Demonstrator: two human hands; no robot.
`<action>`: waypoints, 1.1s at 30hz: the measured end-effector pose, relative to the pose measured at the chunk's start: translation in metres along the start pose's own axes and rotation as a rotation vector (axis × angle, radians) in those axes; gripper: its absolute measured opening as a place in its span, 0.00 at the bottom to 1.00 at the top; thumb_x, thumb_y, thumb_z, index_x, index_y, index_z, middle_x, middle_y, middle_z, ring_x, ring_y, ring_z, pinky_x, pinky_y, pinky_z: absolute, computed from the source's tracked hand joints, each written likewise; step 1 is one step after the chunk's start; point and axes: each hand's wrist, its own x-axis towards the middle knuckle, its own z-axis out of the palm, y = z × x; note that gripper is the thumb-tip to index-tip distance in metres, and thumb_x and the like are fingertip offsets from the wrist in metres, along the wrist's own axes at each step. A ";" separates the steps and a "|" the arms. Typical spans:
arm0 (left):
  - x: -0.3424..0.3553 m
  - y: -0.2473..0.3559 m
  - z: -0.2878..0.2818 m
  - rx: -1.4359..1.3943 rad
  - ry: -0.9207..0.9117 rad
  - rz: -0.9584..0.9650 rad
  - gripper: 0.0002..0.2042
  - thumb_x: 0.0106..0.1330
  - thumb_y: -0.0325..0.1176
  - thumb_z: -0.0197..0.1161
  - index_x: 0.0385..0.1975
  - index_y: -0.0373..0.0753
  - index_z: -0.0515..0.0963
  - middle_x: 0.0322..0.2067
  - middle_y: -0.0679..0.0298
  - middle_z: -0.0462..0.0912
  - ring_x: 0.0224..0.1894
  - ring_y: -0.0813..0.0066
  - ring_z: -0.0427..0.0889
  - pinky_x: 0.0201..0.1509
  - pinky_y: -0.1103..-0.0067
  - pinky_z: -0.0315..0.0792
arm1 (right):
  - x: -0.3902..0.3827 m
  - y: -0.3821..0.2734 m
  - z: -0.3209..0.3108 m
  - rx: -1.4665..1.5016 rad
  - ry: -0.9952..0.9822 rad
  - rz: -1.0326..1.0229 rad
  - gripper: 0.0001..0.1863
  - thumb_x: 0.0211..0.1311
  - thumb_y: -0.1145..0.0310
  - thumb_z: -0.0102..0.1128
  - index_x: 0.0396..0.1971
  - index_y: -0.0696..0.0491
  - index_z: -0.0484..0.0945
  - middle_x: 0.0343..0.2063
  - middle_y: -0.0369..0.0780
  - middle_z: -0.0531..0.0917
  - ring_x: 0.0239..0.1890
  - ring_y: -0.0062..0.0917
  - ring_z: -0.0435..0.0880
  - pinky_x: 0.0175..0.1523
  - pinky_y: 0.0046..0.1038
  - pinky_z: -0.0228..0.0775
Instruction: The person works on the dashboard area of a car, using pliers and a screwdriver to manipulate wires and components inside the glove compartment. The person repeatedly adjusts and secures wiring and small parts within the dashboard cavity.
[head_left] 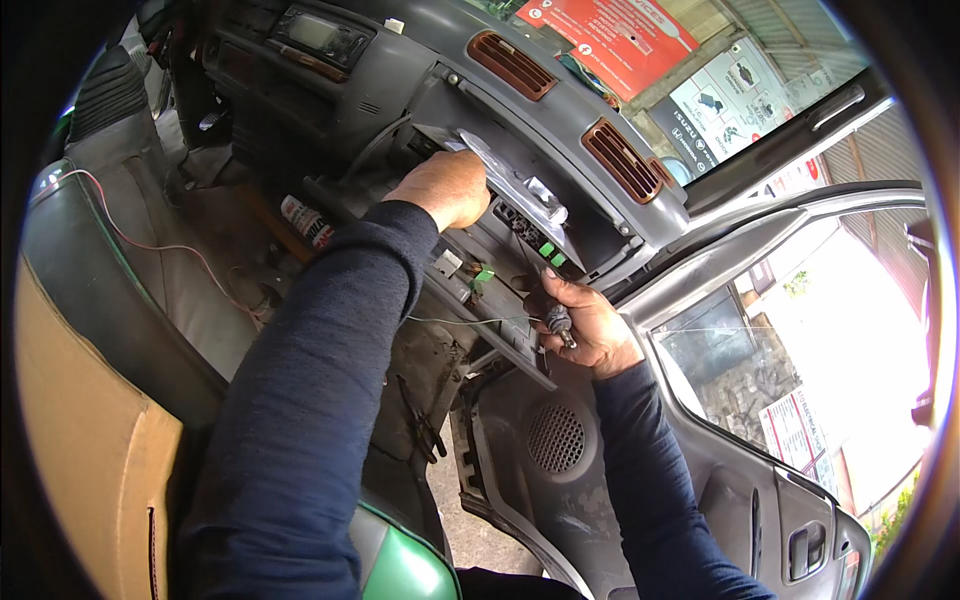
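Observation:
My left hand (445,190) reaches into the open glove box space of a vehicle dashboard. Its fingers curl in beside a grey metal-faced unit (505,180), and what they hold is hidden. My right hand (595,325) is closed around a thin-shafted probe with a dark handle (560,325). The slim shaft points up toward a black fuse block (515,220) with green pieces (548,250) at one end. Below the block hangs a green connector (484,273) on wires. A thin green wire (455,321) runs to near my right hand.
The open door (640,480) with a round speaker grille (556,438) lies at the right. A cardboard box (85,430) stands at the lower left near the seat. A spray can (306,220) sits below the dashboard, and a red wire (190,248) trails over the seat.

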 end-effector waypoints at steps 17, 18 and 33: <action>-0.009 -0.001 -0.005 0.067 -0.095 0.025 0.14 0.64 0.27 0.60 0.46 0.30 0.83 0.50 0.41 0.84 0.56 0.47 0.83 0.60 0.62 0.77 | 0.001 -0.008 0.029 -0.160 0.193 -0.132 0.10 0.71 0.64 0.66 0.35 0.55 0.78 0.18 0.32 0.76 0.08 0.15 0.68 0.09 0.18 0.56; -0.009 -0.001 -0.005 0.074 -0.099 0.026 0.14 0.64 0.27 0.59 0.46 0.30 0.83 0.50 0.41 0.84 0.56 0.47 0.83 0.60 0.62 0.77 | 0.003 -0.008 0.029 -0.158 0.205 -0.132 0.10 0.71 0.64 0.66 0.35 0.55 0.78 0.18 0.32 0.76 0.08 0.15 0.68 0.09 0.18 0.56; -0.007 -0.001 -0.001 0.073 -0.067 0.084 0.13 0.64 0.26 0.59 0.45 0.30 0.84 0.47 0.41 0.86 0.54 0.47 0.85 0.58 0.61 0.77 | 0.015 -0.012 0.022 -0.170 0.216 -0.144 0.11 0.70 0.62 0.67 0.38 0.54 0.79 0.20 0.33 0.80 0.10 0.17 0.74 0.10 0.19 0.61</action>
